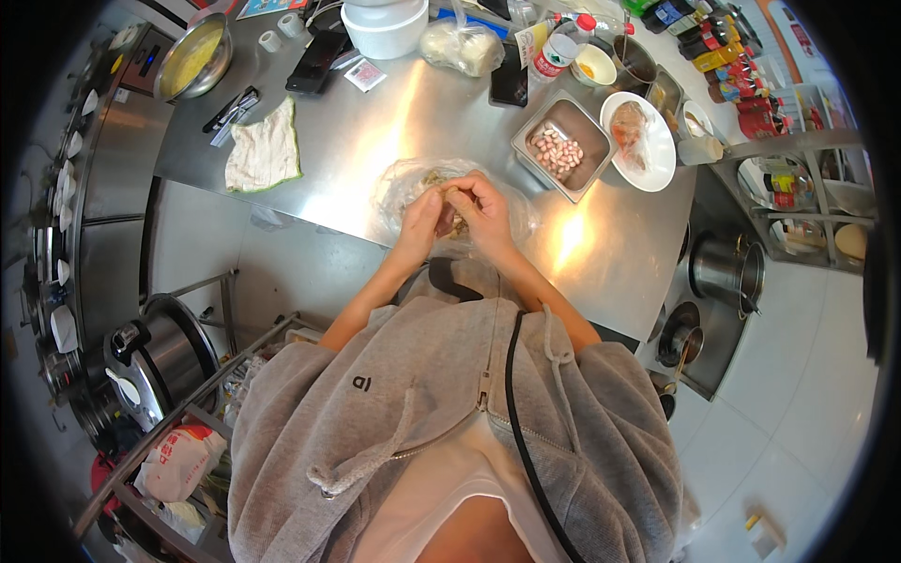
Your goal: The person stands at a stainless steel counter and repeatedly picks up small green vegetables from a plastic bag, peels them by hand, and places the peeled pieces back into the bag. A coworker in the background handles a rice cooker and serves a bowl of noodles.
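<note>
My left hand [421,224] and my right hand [486,214] meet at the fingertips over a clear plastic bag [394,186]. Between the fingers is a small tan piece that looks like a peanut in its shell [446,190], mostly hidden by them. Brown bits, seemingly peanut shells [459,228], lie in the bag below my hands. To the right of the bag stands a square stainless steel pan [595,134] with shelled pinkish peanuts [556,151] in it.
The bag lies near the front edge of a steel table [338,162]. A white cloth [264,151], a phone [317,62] and a metal bowl [211,67] are to the left. A white oval plate [658,169] and a water bottle [556,53] stand to the right.
</note>
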Available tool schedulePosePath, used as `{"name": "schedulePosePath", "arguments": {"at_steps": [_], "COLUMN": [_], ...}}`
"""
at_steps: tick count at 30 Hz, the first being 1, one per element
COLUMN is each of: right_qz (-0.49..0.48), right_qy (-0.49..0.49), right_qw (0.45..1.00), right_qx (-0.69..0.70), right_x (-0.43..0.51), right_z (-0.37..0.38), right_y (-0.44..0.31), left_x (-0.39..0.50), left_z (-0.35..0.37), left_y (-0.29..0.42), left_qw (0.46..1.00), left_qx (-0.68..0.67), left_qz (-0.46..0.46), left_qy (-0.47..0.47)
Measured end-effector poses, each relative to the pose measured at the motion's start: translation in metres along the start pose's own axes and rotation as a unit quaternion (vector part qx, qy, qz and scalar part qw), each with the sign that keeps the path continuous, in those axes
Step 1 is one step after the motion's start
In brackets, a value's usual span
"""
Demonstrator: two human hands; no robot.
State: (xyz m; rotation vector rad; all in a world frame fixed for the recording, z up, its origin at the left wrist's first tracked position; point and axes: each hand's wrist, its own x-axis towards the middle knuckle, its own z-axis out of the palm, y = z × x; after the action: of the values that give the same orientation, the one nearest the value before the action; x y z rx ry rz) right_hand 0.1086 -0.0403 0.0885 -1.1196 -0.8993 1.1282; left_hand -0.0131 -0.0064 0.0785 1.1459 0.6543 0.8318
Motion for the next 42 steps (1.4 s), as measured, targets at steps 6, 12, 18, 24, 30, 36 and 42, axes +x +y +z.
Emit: {"name": "schedulePosePath", "arguments": {"at_steps": [6, 12, 18, 24, 30, 36, 42], "right_qz": [-0.130, -0.199, -0.268, -0.277, -0.268, -0.277, -0.200], "right_qy": [0.003, -0.099, -0.079, -0.064, -0.140, -0.124, -0.109], "right_qw": [0.979, 0.961, 0.925, 0.909, 0.934, 0.940, 0.965], "right_qx": [-0.158, -0.167, -0.259, -0.306, -0.187, -0.157, -0.133], "right_x": [0.002, 0.008, 0.005, 0.000, -0.011, -0.018, -0.013], "right_z": [0.000, 0.002, 0.006, 0.013, 0.014, 0.021, 0.014], "right_y": [-0.001, -0.012, -0.029, -0.036, -0.040, -0.041, -0.036], "left_x": [-0.002, -0.004, 0.003, 0.008, 0.003, 0.001, 0.000], "left_z": [0.002, 0.002, 0.008, 0.011, 0.019, 0.020, 0.020], "left_y": [0.000, -0.002, 0.010, 0.031, 0.039, 0.044, 0.046], "left_qw": [0.981, 0.991, 0.993, 0.980, 0.943, 0.930, 0.972], "left_qx": [-0.177, -0.117, -0.097, 0.154, 0.176, 0.171, 0.172], "left_qz": [-0.074, -0.064, 0.071, 0.122, 0.277, 0.318, 0.158], "left_qy": [-0.019, -0.028, 0.008, 0.023, 0.060, 0.061, 0.034]}}
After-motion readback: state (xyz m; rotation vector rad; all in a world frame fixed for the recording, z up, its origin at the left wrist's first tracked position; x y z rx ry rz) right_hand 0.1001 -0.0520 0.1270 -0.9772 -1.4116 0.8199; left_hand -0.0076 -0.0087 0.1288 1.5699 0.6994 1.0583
